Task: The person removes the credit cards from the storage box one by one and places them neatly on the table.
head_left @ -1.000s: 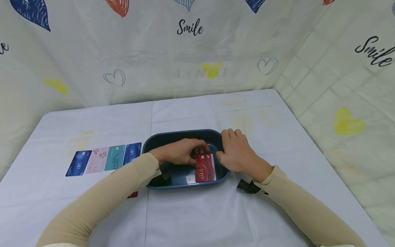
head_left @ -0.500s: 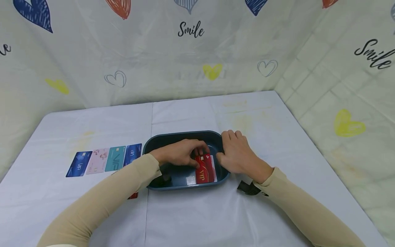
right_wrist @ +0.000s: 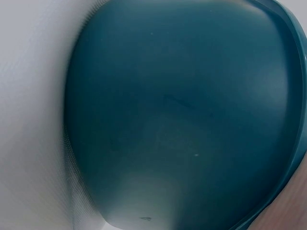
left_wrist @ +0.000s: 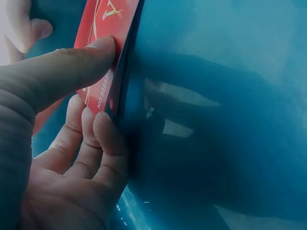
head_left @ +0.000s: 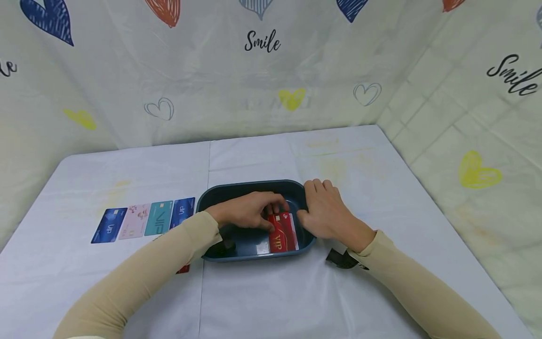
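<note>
In the head view my left hand reaches into a dark blue-green plastic tray. It pinches a red VIP card; a paler edge shows along the card's right side. Seen from the left wrist, the thumb lies on the red card's face and the fingertips are at its near end. More card edges seem to sit beneath it. My right hand grips the tray's right end, fingers over the outside and thumb toward the inside. The right wrist view shows the tray's outer surface, with skin at the lower right corner.
Left of the tray a row of cards lies on the white-covered table: blue, pink, teal and blue. A red card corner shows beside the left sleeve. A black strap is by the right wrist.
The whole head view has shifted slightly downward. Both hands keep their places on the card and the tray; the red card's lower end appears very slightly shifted.
</note>
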{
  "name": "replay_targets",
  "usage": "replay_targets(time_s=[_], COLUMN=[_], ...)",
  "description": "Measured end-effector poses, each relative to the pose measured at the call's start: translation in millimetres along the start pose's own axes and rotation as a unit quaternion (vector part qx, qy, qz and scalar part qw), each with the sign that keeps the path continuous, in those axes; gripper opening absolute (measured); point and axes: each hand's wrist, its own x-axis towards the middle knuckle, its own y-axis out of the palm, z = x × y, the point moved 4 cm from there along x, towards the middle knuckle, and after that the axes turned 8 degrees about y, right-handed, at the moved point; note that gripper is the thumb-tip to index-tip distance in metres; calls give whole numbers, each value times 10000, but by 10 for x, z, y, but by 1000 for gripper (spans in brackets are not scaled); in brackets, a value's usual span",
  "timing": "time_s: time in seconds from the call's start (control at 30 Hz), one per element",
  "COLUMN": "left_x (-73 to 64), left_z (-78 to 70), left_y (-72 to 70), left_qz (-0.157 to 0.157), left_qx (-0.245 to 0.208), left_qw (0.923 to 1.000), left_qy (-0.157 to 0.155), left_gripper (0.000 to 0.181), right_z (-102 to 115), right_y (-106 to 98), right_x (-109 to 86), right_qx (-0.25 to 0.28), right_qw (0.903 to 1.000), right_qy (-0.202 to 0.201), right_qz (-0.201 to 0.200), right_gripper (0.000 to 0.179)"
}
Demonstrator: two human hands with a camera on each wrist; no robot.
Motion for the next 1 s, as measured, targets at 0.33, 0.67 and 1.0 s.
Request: replay_targets(time_s=[0.33, 0.67, 1.0], left_x=[-12, -13, -21], left_z=[-13, 1, -18], left_y=[-11, -1, -6], left_qz=[-48, -73, -51], left_qx=[-20, -173, -403], left_qw=[10000, 9998, 9992], left_qy=[66, 59, 28], left_gripper=[51, 52, 48], right_z=[5, 4, -7], right_y=[-3, 1, 9], right_x=[-2, -2, 3], right_qx=[17, 12, 42], right_qw=[10000, 10000, 10000], right_qy=[37, 27, 0], right_qz=[5, 4, -31], right_gripper=[31, 31, 30])
